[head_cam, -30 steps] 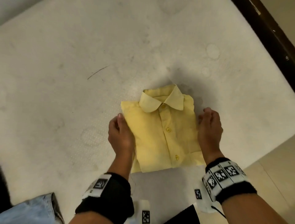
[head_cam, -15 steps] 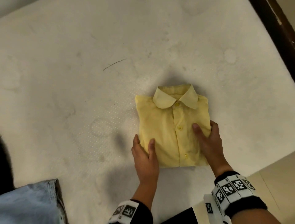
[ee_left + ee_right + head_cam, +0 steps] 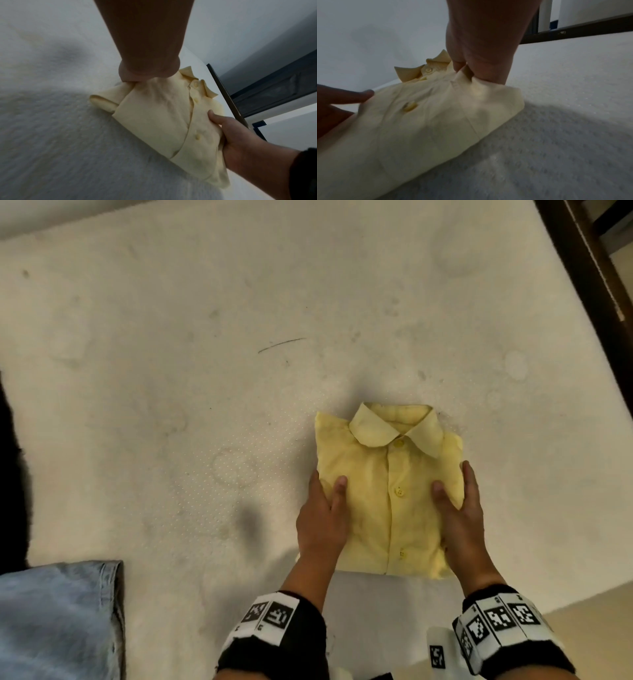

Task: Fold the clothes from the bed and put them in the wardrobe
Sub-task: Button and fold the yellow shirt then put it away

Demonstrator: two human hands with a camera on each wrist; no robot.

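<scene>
A folded yellow shirt (image 3: 390,501) lies collar-up near the front edge of the white mattress (image 3: 205,354). My left hand (image 3: 323,511) grips its left edge, thumb on top and fingers tucked under the fold. My right hand (image 3: 460,511) grips the right edge the same way, thumb pressed near the button placket. In the left wrist view, the left hand (image 3: 145,67) pinches the bunched cloth of the shirt (image 3: 154,121), and the right hand (image 3: 240,142) holds the far side. In the right wrist view, the right hand (image 3: 479,63) pinches the shirt (image 3: 419,121).
Light blue jeans (image 3: 58,621) lie at the bed's front left corner. A dark wooden bed frame (image 3: 589,285) runs along the right side. Beige floor (image 3: 603,628) shows past the front right edge. A dark shape (image 3: 10,474) borders the left.
My hands went from flanking the shirt's sides to gripping both edges with thumbs on top. The left hand then slid farther up the left edge.
</scene>
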